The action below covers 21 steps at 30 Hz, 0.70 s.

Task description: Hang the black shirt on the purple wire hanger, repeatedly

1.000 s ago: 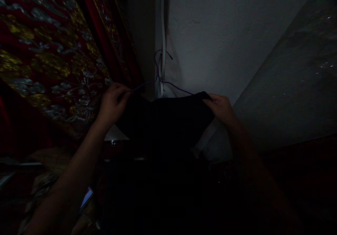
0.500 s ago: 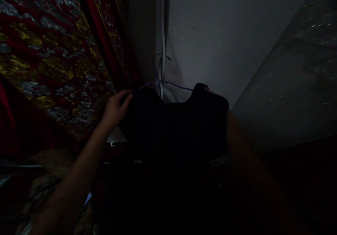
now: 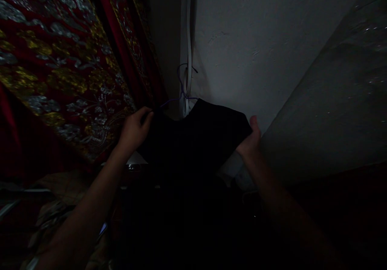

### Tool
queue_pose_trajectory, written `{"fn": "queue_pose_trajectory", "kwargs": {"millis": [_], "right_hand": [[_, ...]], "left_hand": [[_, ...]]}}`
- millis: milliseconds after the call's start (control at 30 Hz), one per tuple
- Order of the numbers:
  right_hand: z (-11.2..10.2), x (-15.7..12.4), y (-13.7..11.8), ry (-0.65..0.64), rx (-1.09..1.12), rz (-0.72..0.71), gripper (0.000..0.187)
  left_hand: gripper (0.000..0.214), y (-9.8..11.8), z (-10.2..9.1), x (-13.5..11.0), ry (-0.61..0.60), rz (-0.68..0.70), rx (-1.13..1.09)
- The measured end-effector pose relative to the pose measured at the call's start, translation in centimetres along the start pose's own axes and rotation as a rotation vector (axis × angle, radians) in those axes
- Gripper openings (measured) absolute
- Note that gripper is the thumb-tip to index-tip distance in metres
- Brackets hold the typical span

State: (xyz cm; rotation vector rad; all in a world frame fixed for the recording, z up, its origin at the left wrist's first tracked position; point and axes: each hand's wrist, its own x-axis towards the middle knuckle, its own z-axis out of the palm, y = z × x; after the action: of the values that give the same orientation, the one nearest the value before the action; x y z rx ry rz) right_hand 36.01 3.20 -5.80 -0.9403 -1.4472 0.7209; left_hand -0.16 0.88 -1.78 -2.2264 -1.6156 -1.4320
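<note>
A black garment (image 3: 193, 141) hangs on a thin purple wire hanger (image 3: 182, 94) against a white wall. My left hand (image 3: 134, 130) is closed on the garment's left shoulder, where the hanger's arm runs into the cloth. My right hand (image 3: 249, 143) grips the garment's right shoulder from beneath, thumb up along the cloth's edge. The hanger's hook rises beside a white cord (image 3: 188, 40) that runs down the wall. The lower part of the garment fades into darkness.
A red cloth with gold and silver embroidery (image 3: 60, 60) hangs at the left. A grey glittering sheet (image 3: 338, 92) slopes across the right. Dim clutter and a small lit object (image 3: 102, 229) lie at the lower left.
The garment's right shoulder now covers the hanger's right arm, which was bare before. My right hand has shifted from the top of the shoulder to beneath it. My left hand has stayed in place.
</note>
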Motion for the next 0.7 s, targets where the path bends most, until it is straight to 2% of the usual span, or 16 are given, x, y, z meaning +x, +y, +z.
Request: {"fn": "queue_pose_trajectory", "kwargs": {"millis": [67,167,300,400,467,567,633,700], "right_hand": [[-1.3,0.6,-0.9,0.017,0.137,0.002,0.089],[-1.7,0.8,-3.8,0.052,0.193,-0.036,0.078],[0.6,-1.1,-7.4,0.016,0.035,-0.093,0.078],[2.3,-3.0,-8.5,-0.068,0.039,-0.068,0.078],[2.6,-3.8,-8.4,-0.182,0.119,-0.028,0.083],[2.5,-4.7,-7.2,-0.438,0.208,0.001,0.085],[3.0,-5.7,-5.6,-0.474,0.151,-0.041,0.063],[4.3,-7.1,-3.5,-0.394,-0.013,-0.130,0.034]], "left_hand": [[0.030,0.6,0.1,0.2,0.007,-0.023,-0.005],[0.035,1.6,0.9,1.0,0.004,-0.039,0.024],[0.032,2.0,2.5,3.1,-0.038,0.025,0.016],[0.026,1.9,3.3,4.2,-0.072,0.048,-0.078],[0.028,1.9,3.2,4.3,-0.078,0.005,-0.190],[0.039,2.4,2.2,3.3,-0.097,-0.053,-0.358],[0.044,3.3,1.4,2.2,-0.148,-0.037,-0.429],[0.046,4.6,0.6,1.0,-0.238,0.020,-0.475]]}}
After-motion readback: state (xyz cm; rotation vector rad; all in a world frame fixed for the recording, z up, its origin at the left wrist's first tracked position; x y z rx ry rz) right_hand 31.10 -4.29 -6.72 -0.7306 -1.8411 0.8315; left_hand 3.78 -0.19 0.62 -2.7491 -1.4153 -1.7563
